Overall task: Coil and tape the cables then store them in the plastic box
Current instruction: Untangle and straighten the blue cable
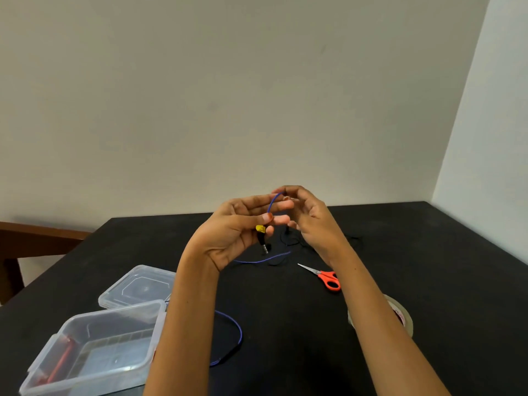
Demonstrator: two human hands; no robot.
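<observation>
You are at the start of coiling the blue cable, judging by how little of it is gathered: only one short arc runs between your hands, and the rest trails down to the black table and loops near the plastic box. Your left hand has its fingers mostly stretched out, with the thumb pinching the cable just above the yellow-wrapped jack plug, which hangs tip down. Your right hand is curled, its fingertips nipping the top of the arc. The next move probably calls for the right hand to draw up slack and lay it around the left fingers in even turns while the thumb keeps the plug end pinned. The box sits open at the lower left with something red inside, its lid just behind it. The scissors and the tape roll, partly hidden by your right forearm, lie within reach for binding. A black cable waits on the table beyond your hands, uncoiled.
</observation>
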